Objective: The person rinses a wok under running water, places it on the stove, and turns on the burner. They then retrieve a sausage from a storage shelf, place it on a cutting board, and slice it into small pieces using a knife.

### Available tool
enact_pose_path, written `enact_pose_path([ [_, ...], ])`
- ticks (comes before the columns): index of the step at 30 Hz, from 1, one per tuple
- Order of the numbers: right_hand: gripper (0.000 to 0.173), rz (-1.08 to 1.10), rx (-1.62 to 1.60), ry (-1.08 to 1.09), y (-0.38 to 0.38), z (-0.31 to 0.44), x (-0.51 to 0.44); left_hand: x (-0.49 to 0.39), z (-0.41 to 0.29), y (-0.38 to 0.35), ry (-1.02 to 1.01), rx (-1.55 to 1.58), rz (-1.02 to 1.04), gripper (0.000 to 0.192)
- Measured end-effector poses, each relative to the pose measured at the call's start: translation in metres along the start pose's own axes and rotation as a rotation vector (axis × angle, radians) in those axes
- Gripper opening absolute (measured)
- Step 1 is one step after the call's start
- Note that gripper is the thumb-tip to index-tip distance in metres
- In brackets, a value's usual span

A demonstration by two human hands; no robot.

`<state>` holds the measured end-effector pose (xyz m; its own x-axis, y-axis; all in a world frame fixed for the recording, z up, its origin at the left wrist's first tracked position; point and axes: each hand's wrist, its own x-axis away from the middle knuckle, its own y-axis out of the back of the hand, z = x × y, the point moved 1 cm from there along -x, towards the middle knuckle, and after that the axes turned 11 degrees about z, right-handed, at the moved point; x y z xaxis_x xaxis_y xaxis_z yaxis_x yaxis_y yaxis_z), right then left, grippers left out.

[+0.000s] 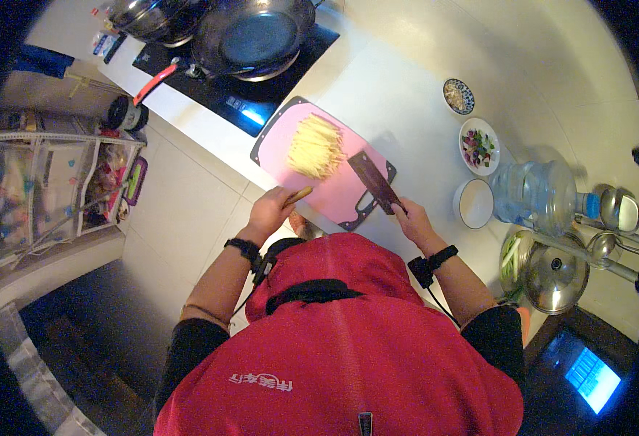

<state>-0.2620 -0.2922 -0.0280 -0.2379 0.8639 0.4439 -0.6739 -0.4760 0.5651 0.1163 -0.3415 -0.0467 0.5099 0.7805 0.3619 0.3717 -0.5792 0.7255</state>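
Observation:
A pink cutting board [325, 196] with dark corners lies on the white counter before me. On it rests a heap of pale yellow julienned strips [316, 147], apparently potato. My right hand [414, 220] grips a cleaver [372, 177] by its handle; the dark blade slants over the board's right part, beside the strips. Between the fingers of my left hand [269, 210] is a narrow yellow-brown piece [298, 196], at the board's near edge. I cannot tell whether this is a piece of vegetable or a wooden handle.
At far left a wok [259, 38] sits on a black cooktop [243, 109]; a red handle [156, 84] juts over the counter edge. Rightward stand a patterned bowl [471, 103], a plate of chopped vegetables [463, 158], a white bowl [474, 204], a water jug [537, 193] and a lid [556, 283].

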Motion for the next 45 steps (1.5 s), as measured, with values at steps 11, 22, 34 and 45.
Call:
enact_pose_path([
  [11,0.016,0.132,0.162,-0.104,-0.032,0.045,0.030,-0.034,-0.020,-0.067,-0.208,-0.185,-0.164,0.058],
  [22,0.018,0.163,0.293,-0.122,-0.039,0.057,0.025,-0.033,-0.028,-0.069,-0.089,0.090,-0.045,0.046],
  [34,0.018,0.259,0.328,-0.138,-0.024,0.062,0.018,-0.035,-0.036,-0.066,-0.083,-0.050,-0.061,0.046],
  [45,0.023,0.391,0.283,-0.143,-0.018,0.073,-0.001,-0.040,-0.037,-0.067,-0.076,0.000,0.018,0.037],
])
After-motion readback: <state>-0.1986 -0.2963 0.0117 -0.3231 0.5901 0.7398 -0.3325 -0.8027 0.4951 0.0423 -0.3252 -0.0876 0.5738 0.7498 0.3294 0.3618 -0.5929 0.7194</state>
